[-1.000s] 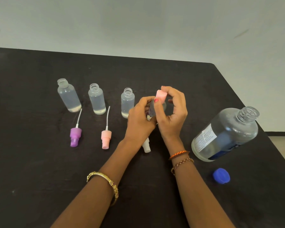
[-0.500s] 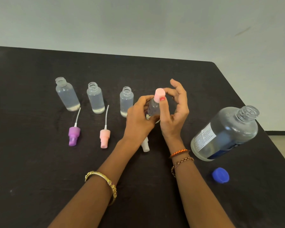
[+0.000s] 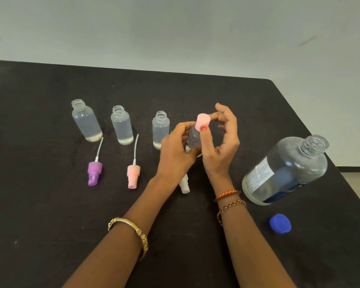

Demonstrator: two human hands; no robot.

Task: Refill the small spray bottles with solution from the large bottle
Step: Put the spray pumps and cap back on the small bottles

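Note:
My left hand [image 3: 175, 150] grips a small clear spray bottle [image 3: 193, 138] above the black table [image 3: 40, 215]. A pink spray top [image 3: 203, 119] sits on the bottle's neck. My right hand [image 3: 220, 146] pinches this top between thumb and a fingertip, the other fingers spread. Three uncapped small bottles [image 3: 121, 125] stand in a row to the left, each with clear liquid. The large clear bottle [image 3: 285, 171] stands uncapped at the right.
A purple spray top [image 3: 94, 172] and a pink spray top [image 3: 133, 175] lie in front of the row, dip tubes pointing away. A white spray top [image 3: 184, 185] lies under my left wrist. The blue cap [image 3: 280, 223] lies near the table's right edge.
My right hand's fingers, wrapped over the pink top a second ago, have spread; only thumb and a fingertip now touch it. The top appears lower on the neck.

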